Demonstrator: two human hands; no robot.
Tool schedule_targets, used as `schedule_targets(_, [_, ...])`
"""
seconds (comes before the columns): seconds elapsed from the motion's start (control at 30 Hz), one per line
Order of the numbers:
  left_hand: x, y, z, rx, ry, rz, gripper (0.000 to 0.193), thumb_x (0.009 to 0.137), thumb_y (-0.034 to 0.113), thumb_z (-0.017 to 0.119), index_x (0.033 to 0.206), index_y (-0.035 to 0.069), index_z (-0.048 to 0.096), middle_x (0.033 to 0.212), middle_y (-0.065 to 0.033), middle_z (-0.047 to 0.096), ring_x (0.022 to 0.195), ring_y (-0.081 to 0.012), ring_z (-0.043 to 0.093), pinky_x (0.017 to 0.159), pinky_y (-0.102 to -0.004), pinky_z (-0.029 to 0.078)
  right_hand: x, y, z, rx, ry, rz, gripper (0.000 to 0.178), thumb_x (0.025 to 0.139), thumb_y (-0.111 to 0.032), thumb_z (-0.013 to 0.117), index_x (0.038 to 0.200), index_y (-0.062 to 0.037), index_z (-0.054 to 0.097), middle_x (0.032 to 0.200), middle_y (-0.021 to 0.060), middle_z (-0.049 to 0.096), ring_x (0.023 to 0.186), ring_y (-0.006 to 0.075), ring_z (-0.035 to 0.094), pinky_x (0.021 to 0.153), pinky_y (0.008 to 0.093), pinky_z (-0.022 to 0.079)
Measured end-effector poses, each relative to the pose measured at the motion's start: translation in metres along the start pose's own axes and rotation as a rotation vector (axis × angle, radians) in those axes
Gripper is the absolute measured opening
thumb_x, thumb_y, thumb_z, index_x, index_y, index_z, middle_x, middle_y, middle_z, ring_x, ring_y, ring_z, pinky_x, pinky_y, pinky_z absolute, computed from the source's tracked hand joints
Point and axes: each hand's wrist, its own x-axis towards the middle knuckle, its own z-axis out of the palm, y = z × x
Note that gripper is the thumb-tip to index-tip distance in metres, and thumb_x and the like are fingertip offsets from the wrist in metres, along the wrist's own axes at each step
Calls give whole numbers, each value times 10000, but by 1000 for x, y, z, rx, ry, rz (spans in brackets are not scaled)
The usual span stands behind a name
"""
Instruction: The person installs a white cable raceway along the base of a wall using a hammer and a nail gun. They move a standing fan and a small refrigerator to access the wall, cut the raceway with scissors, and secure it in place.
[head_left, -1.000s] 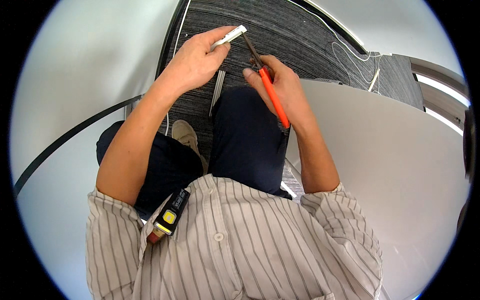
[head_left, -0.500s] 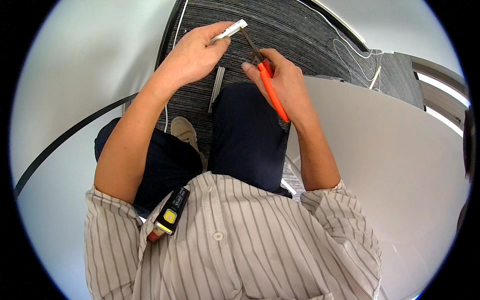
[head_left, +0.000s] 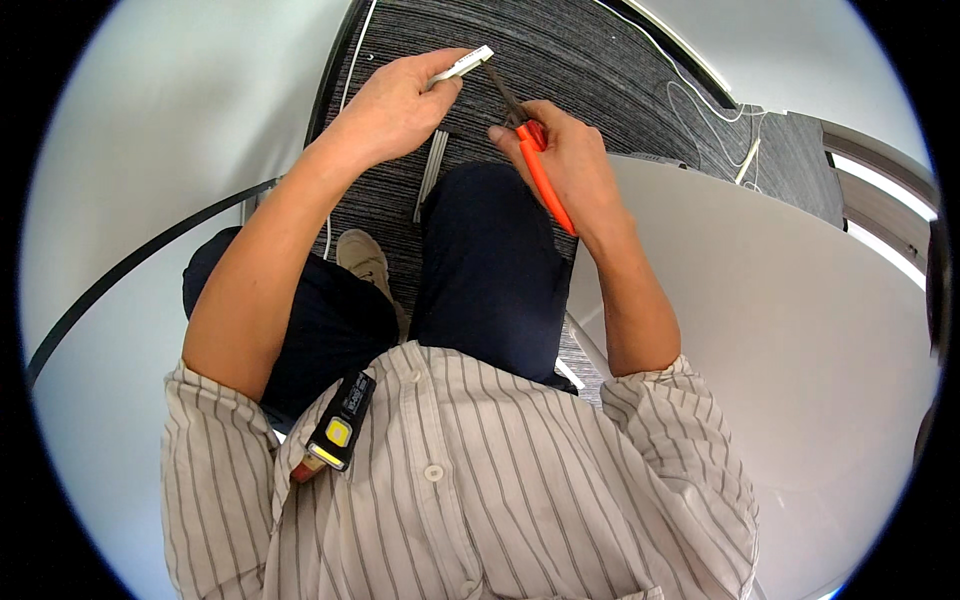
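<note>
My left hand (head_left: 400, 108) is closed, pinching a short white plastic strip (head_left: 466, 66) between thumb and fingers. The strip's free end points up and to the right. My right hand (head_left: 575, 170) is wrapped round a red-handled tool (head_left: 546, 185) with long dark jaws; whether it is snips or long-nose pliers I cannot tell. Its jaw tip lies right beside the free end of the strip, and contact is hard to make out. Both hands are held out over the carpet, beyond my knee.
Grooved pale strips (head_left: 431, 175) lie on the dark carpet (head_left: 540, 40) near my knee. A white board (head_left: 760, 330) fills the right side. Thin white cables (head_left: 690, 110) run at the far right. A black curved edge (head_left: 150, 245) crosses the left; a small lamp (head_left: 341, 425) is clipped to my shirt.
Both hands keep their grips. The strip's end has dipped slightly, and the tool's jaw tip has shifted a little down and to the right beside it.
</note>
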Motion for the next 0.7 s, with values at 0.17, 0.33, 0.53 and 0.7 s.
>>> schedule_targets(0.17, [3,-9,9,61,110,114,392,995,267,498,1321,53,538,759,-63,612,677,-141,558,628,-308,448,-1,-3,-6,102,-95,45,486,827,-358,715,1135,9,640,832,206,684,789,349,686,749,395,530])
schedule_targets(0.33, [5,3,4,294,185,94,333,997,231,488,1286,74,545,713,-144,625,617,-228,615,591,-362,474,-15,18,6,206,-54,10,438,879,-284,685,1181,23,602,650,14,551,539,101,506,493,260,420])
schedule_targets(0.53, [0,6,7,322,184,157,340,979,182,506,1310,105,525,700,-191,624,588,-296,626,575,-399,486,-11,-6,-4,198,-60,19,441,832,-307,713,1112,24,631,800,207,664,774,328,681,733,386,520])
schedule_targets(0.7, [1,3,10,295,222,234,337,967,148,512,1298,91,540,738,-209,640,621,-319,645,590,-406,495,-6,-6,2,163,-44,1,456,833,-337,705,1110,20,640,810,211,668,782,345,679,738,393,522])
